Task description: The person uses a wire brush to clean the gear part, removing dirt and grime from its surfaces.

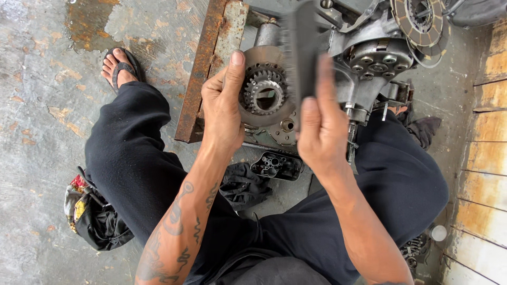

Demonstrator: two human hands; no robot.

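Hands up over lap: left hand [224, 108] grips round rusty-brown metal disc w/ toothed centre gear [262, 89]; right hand [319, 129] holds dark flat brush [302, 50], bristles against disc.

- A rough mechanic's workshop, with the work done low down on the ground rather than at a counter.
- The concrete floor [47, 79] is bare, cracked and blotched with rust-coloured and oily stains.
- A stripped engine casing [369, 63] sits in front of the seated person, its bolts and inner parts exposed, with a ringed clutch plate [420, 24] lying on top.
- A toothed gear hub [262, 87], greasy and worn, shows the kind of parts handled here.
- A rusty steel angle frame [203, 68] lies on the floor.
- Dark dirty rags [240, 184] and a small black engine cover [277, 165] lie scattered on the floor.
- Worn, paint-flaked wooden planks [483, 158] run along one side.
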